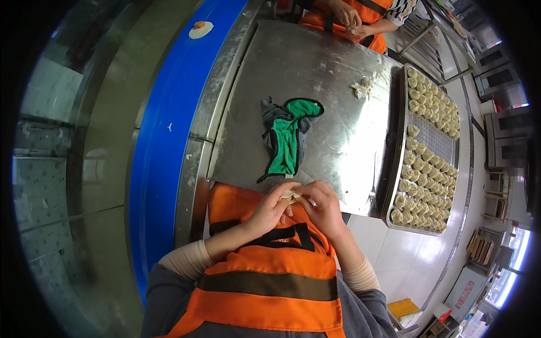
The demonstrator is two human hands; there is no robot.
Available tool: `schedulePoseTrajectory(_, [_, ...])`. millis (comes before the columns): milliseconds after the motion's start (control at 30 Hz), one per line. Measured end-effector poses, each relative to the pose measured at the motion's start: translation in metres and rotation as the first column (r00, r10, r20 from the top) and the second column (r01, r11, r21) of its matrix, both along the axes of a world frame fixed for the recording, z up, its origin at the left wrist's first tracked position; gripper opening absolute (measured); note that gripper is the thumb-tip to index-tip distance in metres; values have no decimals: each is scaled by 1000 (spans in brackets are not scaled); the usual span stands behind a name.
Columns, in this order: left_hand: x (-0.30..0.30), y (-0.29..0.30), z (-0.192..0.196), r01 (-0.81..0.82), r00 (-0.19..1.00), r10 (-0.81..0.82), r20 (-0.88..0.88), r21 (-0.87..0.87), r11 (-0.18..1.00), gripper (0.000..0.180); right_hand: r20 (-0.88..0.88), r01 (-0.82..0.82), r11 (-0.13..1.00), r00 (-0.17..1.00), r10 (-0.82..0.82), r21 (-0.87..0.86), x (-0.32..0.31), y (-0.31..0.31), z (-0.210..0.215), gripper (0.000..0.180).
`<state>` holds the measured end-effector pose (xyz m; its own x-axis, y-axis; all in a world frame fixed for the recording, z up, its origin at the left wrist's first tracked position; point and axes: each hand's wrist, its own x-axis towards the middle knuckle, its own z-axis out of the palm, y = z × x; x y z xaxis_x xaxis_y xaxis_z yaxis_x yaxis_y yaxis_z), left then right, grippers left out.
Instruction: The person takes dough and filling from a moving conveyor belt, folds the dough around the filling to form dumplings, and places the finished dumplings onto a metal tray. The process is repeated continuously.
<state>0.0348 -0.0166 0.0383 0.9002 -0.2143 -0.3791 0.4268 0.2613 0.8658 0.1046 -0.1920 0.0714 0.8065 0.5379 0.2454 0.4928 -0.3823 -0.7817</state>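
Between my two hands, just off the near edge of the metal table (pixel 236 112), is a small pale dumpling (pixel 289 195). My left hand (pixel 271 207) cups it from the left with fingers curled round it. From the right, my right hand (pixel 322 206) pinches at its edge with the fingertips. Most of the dumpling is hidden by my fingers, so its filling does not show clearly. Beyond my hands lies a crumpled green and grey cloth (pixel 285 138) with dark edging.
At the right stands a perforated metal tray (pixel 437 138) with rows of pleated dumplings. Along the left runs a blue conveyor belt (pixel 169 141), carrying a wrapper with filling (pixel 201 29). Dough scraps (pixel 361 88) lie near the tray. Across the table, a co-worker's hands (pixel 355 22) handle something small.
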Motion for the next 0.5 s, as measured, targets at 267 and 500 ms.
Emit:
schedulePoseTrajectory(267, [9,-7,11,-75,997,75,-22,14,997,38,-42,56,996,998,-53,62,-5,1,-15,25])
schedulePoseTrajectory(500, [6,-5,0,-85,951,-36,307,369,926,45,75,18,1000,997,-19,11,-4,3,-8,26])
